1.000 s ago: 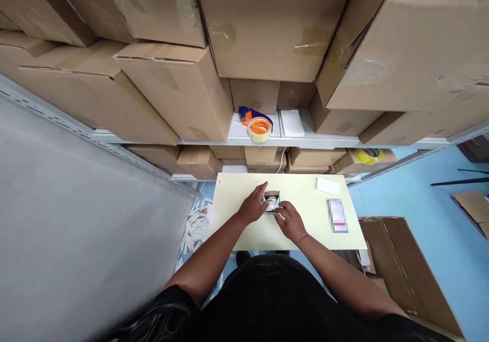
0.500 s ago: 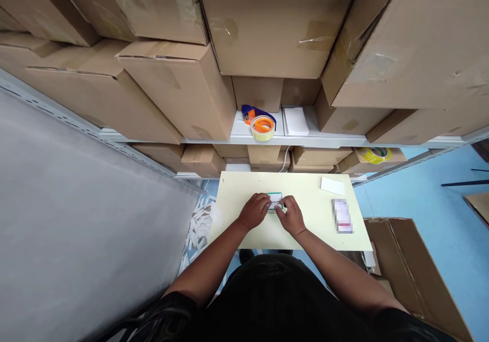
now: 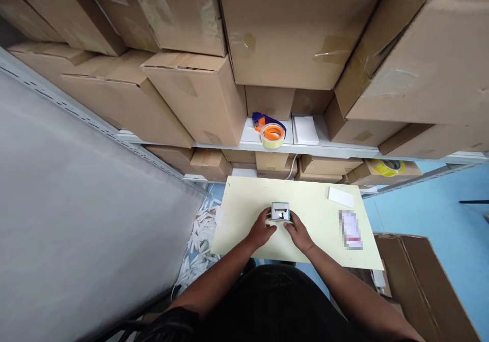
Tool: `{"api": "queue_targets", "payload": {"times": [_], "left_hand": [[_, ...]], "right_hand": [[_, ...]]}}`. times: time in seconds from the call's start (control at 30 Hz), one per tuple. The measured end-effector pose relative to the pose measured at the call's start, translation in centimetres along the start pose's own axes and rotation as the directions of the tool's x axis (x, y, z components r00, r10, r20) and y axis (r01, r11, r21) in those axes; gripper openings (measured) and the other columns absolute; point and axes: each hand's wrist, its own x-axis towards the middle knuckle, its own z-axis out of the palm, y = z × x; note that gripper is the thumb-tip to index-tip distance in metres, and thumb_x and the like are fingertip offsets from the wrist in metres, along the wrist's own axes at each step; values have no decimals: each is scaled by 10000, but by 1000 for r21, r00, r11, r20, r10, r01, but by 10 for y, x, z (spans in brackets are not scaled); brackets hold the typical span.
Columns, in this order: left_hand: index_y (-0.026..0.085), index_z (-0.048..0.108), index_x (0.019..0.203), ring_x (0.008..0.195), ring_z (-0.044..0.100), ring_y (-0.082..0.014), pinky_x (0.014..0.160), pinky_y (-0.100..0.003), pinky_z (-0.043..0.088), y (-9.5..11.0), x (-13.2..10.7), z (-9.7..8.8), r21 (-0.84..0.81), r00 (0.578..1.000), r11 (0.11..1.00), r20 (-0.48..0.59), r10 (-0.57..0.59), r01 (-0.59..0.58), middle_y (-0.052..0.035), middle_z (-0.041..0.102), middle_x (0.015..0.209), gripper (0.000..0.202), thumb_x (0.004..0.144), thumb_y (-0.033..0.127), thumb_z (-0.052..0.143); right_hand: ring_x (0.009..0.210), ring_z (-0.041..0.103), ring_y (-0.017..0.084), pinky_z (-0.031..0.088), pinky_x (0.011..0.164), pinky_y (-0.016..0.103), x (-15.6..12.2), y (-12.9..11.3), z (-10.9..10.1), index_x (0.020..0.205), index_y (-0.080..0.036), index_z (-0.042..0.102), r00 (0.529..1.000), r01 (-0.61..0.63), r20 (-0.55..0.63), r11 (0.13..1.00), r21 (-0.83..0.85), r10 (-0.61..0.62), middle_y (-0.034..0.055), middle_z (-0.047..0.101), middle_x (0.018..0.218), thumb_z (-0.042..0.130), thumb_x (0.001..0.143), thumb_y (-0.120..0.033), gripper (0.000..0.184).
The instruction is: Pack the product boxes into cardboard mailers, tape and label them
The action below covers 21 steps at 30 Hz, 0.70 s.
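A small white box (image 3: 280, 210) with teal edges and a dark, glinting patch on its near face sits between my hands, over the pale yellow table (image 3: 244, 194). My left hand (image 3: 262, 230) grips its left side, fingers behind the edge and thumb in front at the lower corner. On the opposite side, my right hand (image 3: 299, 232) holds the box by its right edge, thumb near the bottom. Whether the box rests on the table or is lifted slightly, I cannot tell. What it contains cannot be made out.
A flat white box (image 3: 341, 197) and a pixelated rectangular item (image 3: 350, 230) lie on the table's right side. On the shelf are a tape dispenser (image 3: 272, 133) and white cards (image 3: 305, 130). Cardboard boxes (image 3: 282, 36) surround them. An open carton (image 3: 412, 276) stands right; white scraps (image 3: 200, 235) lie left.
The box now shows its white face with the dark patch toward me. My fingers have shifted from its top to its two sides. The whole view has moved slightly.
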Motion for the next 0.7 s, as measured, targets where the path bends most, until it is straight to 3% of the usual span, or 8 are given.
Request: {"api": "queue_targets", "payload": {"times": [0.1, 0.2, 0.3, 0.5, 0.7], "left_hand": [[206, 431, 1465, 1372, 512, -336, 989, -458, 531, -2, 0, -2, -33, 1000, 999, -5, -15, 15, -179, 506, 1509, 769, 756, 144, 724], [196, 433, 1455, 1354, 536, -317, 1006, -443, 527, 4, 6, -20, -58, 999, 998, -39, -12, 10, -169, 523, 1500, 747, 757, 127, 692], [193, 463, 1422, 1305, 582, -298, 1040, -442, 511, 10, 19, -53, -62, 995, 998, -101, -13, 7, -142, 581, 1449, 711, 747, 109, 670], [176, 470, 1425, 1234, 631, -273, 1091, -442, 470, 9, 58, -126, -64, 979, 998, -205, -17, 3, -120, 651, 1366, 724, 731, 110, 662], [194, 480, 1458, 1156, 666, -277, 1057, -443, 485, 5, 88, -167, -65, 968, 998, -252, -4, -13, -106, 707, 1269, 784, 706, 105, 683]], "right_hand": [[1243, 618, 299, 483, 1074, 477, 11, 12, 6, 1470, -236, 468, 997, -58, 49, 991, -121, 64, 97, 636, 1378, 665, 779, -345, 726], [1219, 630, 279, 488, 1066, 452, 35, 3, 23, 1483, -240, 452, 991, -50, 116, 986, -159, 69, 90, 646, 1358, 657, 752, -275, 761], [1258, 611, 273, 479, 1077, 436, 65, -20, 48, 1498, -250, 432, 974, -55, 207, 987, -153, 87, 81, 641, 1371, 671, 730, -228, 805], [1237, 631, 294, 513, 1024, 411, 129, -61, 105, 1549, -282, 374, 950, -111, 274, 982, -156, 151, 60, 616, 1423, 728, 687, -235, 933], [1127, 682, 276, 516, 1002, 390, 165, -82, 138, 1561, -287, 375, 939, -154, 280, 973, -173, 199, 48, 653, 1391, 726, 713, -272, 918]]}}
